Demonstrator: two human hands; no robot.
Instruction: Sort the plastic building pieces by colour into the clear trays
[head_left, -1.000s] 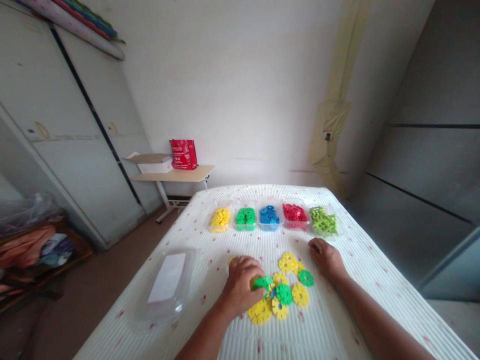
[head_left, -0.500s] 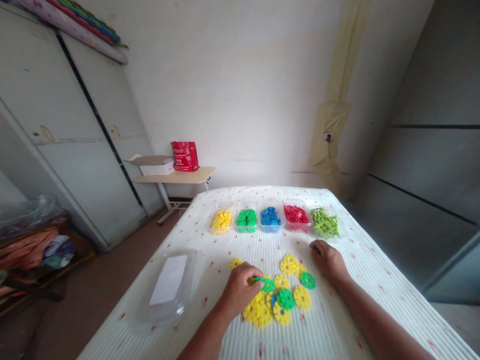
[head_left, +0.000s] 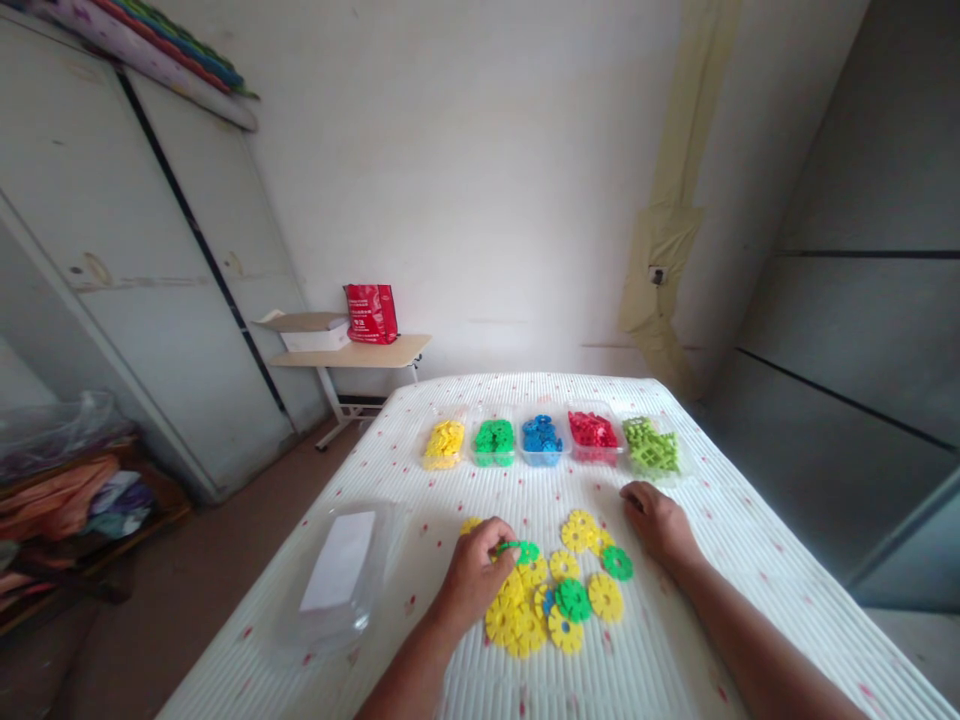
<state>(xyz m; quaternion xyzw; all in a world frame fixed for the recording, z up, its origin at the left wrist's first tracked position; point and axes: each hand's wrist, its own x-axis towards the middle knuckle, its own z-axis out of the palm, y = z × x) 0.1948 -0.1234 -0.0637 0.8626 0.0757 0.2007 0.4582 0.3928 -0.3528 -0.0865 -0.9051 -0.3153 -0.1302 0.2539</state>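
My left hand [head_left: 474, 575] pinches a green snowflake disc [head_left: 523, 550] just above a loose pile of yellow, green and blue discs [head_left: 551, 600] on the white bedspread [head_left: 675, 640]. My right hand [head_left: 658, 522] rests curled on the cloth to the right of the pile, its fingers closed; what they hold, if anything, is hidden. At the back stands a row of clear trays with sorted discs: yellow [head_left: 442, 442], green [head_left: 493, 441], blue [head_left: 541, 438], red [head_left: 592, 433] and light green [head_left: 650, 447].
An upturned clear plastic tub [head_left: 337, 570] lies on the bed to the left. A small side table [head_left: 352, 353] with a red bag [head_left: 371, 312] stands by the far wall. Wardrobe doors [head_left: 112, 270] fill the left, with a clothes heap [head_left: 67, 500] below.
My left hand has closed on a green disc from the pile and lifted it up and away a little. My right hand has stayed put.
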